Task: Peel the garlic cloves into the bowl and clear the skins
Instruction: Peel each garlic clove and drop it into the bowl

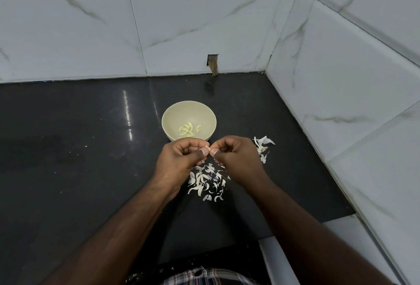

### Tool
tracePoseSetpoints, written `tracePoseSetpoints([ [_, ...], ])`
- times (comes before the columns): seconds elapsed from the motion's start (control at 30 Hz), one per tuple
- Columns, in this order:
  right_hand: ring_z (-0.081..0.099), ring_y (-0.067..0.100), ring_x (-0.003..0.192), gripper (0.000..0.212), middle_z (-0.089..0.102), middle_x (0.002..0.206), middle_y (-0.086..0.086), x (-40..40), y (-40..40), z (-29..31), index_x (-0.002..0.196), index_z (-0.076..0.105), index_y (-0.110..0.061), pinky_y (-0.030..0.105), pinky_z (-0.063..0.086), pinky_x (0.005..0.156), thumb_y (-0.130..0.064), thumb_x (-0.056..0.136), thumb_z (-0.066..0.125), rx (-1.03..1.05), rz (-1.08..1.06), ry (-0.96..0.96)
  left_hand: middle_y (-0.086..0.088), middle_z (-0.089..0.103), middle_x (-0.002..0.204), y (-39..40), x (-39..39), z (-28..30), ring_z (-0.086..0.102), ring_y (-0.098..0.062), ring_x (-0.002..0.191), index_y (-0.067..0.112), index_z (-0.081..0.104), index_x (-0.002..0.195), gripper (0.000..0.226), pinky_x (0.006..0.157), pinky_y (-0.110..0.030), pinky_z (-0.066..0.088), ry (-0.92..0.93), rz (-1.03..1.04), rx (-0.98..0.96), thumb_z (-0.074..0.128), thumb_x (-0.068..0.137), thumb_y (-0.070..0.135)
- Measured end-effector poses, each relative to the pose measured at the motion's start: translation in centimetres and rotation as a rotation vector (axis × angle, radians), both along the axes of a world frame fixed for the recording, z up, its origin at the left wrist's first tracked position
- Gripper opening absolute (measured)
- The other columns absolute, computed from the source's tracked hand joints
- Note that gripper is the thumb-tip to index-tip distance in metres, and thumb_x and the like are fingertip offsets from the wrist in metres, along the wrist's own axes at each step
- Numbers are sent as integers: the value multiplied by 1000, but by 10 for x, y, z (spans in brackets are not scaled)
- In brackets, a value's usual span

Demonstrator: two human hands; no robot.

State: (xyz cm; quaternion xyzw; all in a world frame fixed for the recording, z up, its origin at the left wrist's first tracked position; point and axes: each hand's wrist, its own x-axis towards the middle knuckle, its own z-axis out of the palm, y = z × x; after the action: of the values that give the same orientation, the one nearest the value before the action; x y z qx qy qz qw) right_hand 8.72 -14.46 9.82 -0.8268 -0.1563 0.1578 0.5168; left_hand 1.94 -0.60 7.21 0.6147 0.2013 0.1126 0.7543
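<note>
Mid-peel: left hand [181, 155] and right hand [236, 155] both pinching one garlic clove [207, 147]; next, stripping skin, dropping into bowl [168, 114]; skins [205, 180] uncleared on worktop [79, 148].

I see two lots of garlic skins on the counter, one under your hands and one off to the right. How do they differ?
The pile under the hands is larger and holds many short flakes spread wide; the right pile is smaller, with a few longer strips bunched together. The first lies nearer the person, partly hidden by the hands; the second sits level with the bowl's near rim, uncovered. Both are papery white, on the black counter, outside the bowl.
</note>
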Motion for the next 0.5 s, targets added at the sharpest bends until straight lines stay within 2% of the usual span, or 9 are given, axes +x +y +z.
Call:
tracePoseSetpoints([
  [0.1,53,21,59,10,63,60,10,3,-2,5,78,71,-2,28,44,55,5,84,66,138,-2,240,-11,67,73,1,0,0,56,-14,63,11,78,88,15,66,-25,49,-6,-30,-3,73,85,-2],
  [0.17,54,24,62,12,63,64,14,5,-3,7,78,70,1,28,45,56,10,82,64,168,-2,338,-16,65,75,1,0,1,55,-15,64,12,79,87,17,66,-27,47,-1,-35,-37,72,85,-3],
  [0.23,58,20,60,17,65,66,13,5,-3,7,76,70,-3,26,48,55,11,84,63,186,4,409,-20,62,75,-1,0,2,54,-16,64,10,79,86,16,66,-28,44,10,-26,-95,70,86,-4],
  [0.37,61,15,58,17,66,69,12,7,-3,8,80,68,-2,24,49,54,10,88,59,268,17,581,-14,60,71,-5,-1,7,52,-13,59,5,75,85,15,60,-22,45,14,-9,-195,65,88,-6],
  [0.5,60,12,59,17,65,69,7,8,-3,6,84,65,-5,24,50,55,4,94,55,358,40,787,-14,59,74,-6,-2,8,51,-12,60,6,74,86,16,62,-21,46,2,1,-191,64,90,-6],
])
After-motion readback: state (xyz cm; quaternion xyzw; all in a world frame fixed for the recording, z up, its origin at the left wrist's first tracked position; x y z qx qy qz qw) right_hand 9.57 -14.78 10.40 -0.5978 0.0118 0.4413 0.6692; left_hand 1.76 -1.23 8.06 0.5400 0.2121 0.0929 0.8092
